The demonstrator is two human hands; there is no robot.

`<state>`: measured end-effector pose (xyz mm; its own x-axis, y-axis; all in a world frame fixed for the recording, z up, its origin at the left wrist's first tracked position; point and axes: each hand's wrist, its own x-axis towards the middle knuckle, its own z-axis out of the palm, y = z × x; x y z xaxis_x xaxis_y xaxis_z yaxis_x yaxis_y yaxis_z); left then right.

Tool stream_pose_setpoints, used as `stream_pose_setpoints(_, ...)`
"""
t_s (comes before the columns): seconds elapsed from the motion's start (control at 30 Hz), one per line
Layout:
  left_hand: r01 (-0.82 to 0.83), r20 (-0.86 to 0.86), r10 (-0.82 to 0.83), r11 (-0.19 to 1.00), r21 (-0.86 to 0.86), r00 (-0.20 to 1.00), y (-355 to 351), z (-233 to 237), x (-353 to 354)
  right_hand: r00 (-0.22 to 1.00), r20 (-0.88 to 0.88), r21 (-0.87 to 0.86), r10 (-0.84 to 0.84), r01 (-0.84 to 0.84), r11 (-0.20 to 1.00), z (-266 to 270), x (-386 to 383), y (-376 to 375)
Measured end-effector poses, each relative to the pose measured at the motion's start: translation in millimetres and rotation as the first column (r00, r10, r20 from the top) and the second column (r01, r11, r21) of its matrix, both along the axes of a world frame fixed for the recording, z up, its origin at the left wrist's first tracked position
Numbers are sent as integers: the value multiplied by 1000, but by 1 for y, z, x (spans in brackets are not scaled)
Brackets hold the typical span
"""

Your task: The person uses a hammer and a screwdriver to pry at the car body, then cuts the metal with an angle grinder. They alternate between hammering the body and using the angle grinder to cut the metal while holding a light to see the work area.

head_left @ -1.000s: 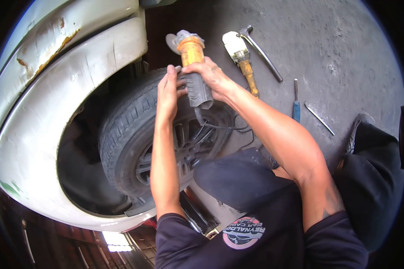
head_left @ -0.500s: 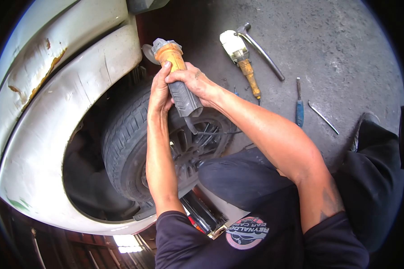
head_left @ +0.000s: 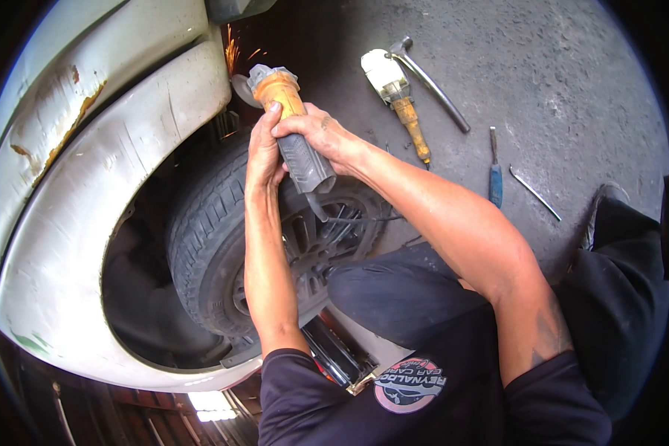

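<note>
Seen from your head camera, the angle grinder sits between both your hands. Its long axis runs from the grey tail below your fingers up and slightly left to the orange head above them. The disc sits left of your fingertips and faces the edge of the white fender, where orange sparks fly upward.

Your left hand closes on the body from the left, one fingertip on the orange part. Your right hand wraps it from the right, fingers curled tight over the grey grip.

Your palms cover the middle of the body, and the disc is mostly hidden behind the head and blurred. The cord trails from the tail and disappears behind your right forearm.

Below your fingers stand the tyre and its dark wheel, tucked under the rust-marked fender. To the right of your fingers, well apart, a second grinder, a bent metal bar, a blue-handled screwdriver and a thin rod lie on the grey concrete floor. The frame's corners are black.
</note>
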<state>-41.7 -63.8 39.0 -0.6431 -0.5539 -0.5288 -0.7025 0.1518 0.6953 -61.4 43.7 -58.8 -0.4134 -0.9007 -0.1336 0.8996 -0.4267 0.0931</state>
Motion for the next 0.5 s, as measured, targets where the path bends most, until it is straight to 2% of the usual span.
stream_pose_setpoints(0.3, 6, -11, -6, 1000, -10, 1000, 3, -1, 0, 998, -16, -9, -59, 59, 998, -3, 3, -7)
stream_pose_setpoints(0.5, -1, -27, 1, 1000, -3, 1000, -1, -4, 1, 999, -22, 10, -39, 39, 999, -4, 1, -6)
